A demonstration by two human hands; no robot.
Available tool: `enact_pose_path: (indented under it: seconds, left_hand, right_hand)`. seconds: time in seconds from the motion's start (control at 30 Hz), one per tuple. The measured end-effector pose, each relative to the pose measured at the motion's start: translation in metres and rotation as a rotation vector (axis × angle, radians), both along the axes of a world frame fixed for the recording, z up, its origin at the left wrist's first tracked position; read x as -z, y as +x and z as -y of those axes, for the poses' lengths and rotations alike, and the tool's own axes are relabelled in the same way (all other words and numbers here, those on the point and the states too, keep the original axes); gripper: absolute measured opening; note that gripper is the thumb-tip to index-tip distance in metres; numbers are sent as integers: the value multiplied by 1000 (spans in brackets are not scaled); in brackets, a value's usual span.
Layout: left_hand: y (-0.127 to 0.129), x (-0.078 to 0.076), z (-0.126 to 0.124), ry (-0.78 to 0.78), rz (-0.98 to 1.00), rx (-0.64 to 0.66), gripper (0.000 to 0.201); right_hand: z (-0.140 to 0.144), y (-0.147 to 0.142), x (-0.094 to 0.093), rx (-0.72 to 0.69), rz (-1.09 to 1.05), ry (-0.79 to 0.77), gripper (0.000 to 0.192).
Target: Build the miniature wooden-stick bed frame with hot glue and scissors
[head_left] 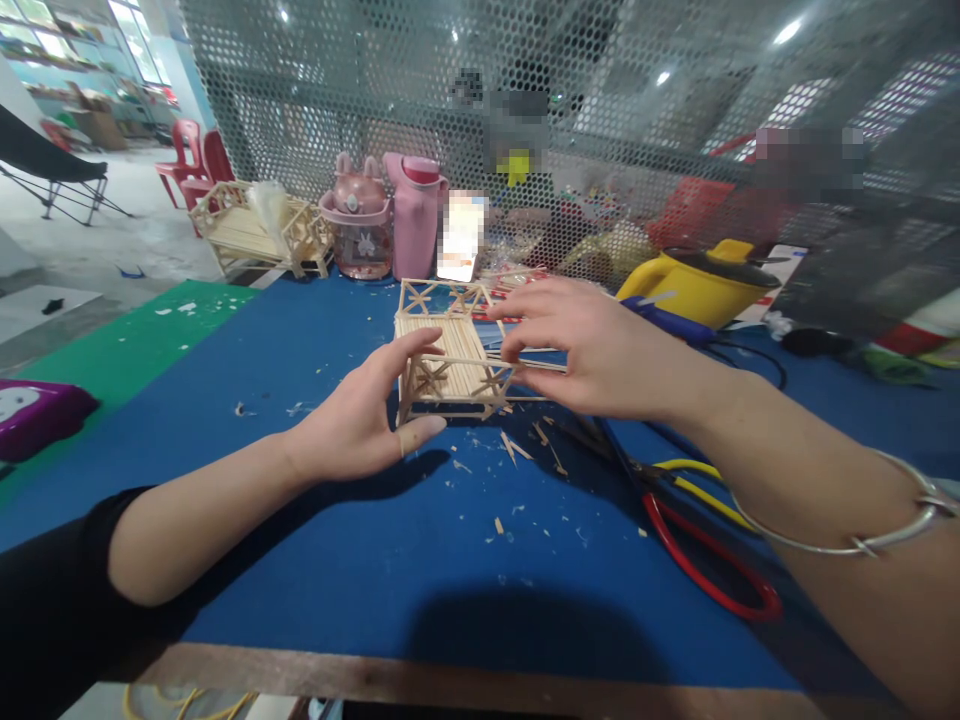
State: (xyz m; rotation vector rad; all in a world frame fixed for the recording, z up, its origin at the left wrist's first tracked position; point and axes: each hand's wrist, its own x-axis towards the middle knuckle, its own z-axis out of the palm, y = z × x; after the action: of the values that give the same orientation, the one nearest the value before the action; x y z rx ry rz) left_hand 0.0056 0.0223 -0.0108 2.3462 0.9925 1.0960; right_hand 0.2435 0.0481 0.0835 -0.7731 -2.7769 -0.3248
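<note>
A small model of thin wooden sticks (pixel 450 370) stands on the blue table, with a slatted deck and railings of crossed pieces. My left hand (pixel 375 400) grips its left end, fingers over the railing and thumb low at the front. At the model's right side, my right hand (pixel 570 345) has its fingers bent and pinched around a thin wooden stick (pixel 551 367) near the front railing. The right fingertips partly hide that corner, so whether the stick touches the railing I cannot tell. Scissors (pixel 705 530) with red and yellow handles lie below my right forearm.
Behind stand a second stick model (pixel 255 240), a pink rabbit-eared bottle (pixel 363 230), a pink flask (pixel 416 225) and a lit phone (pixel 461 240). At right are a yellow jug (pixel 701 290) and a blue glue gun (pixel 667 322). Wood scraps (pixel 551 450) litter the table; a purple object (pixel 45 415) sits left.
</note>
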Motion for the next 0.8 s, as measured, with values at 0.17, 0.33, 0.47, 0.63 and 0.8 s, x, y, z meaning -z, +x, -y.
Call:
enact_pose_path:
  seconds: [0.17,0.33,0.47,0.63,0.8]
  left_hand:
    - [0,0,1,-9,-2,0,75]
    - [0,-2,2,-7,-12,-15,74]
    - [0,-2,1,-8,-9,-14,72]
    - [1,-2,1,-16,6,-9,73]
    - [1,-2,1,-5,1,-15,72]
  right_hand:
    - [-1,0,-2,-16,24,-14,9]
    - [-1,0,-2,-6,14,-37,7]
    - [0,0,-3,-2,26,-35,7]
    - [1,-2,-5,1,64,-67,8]
    - [2,1,-1,33,8,-65,7]
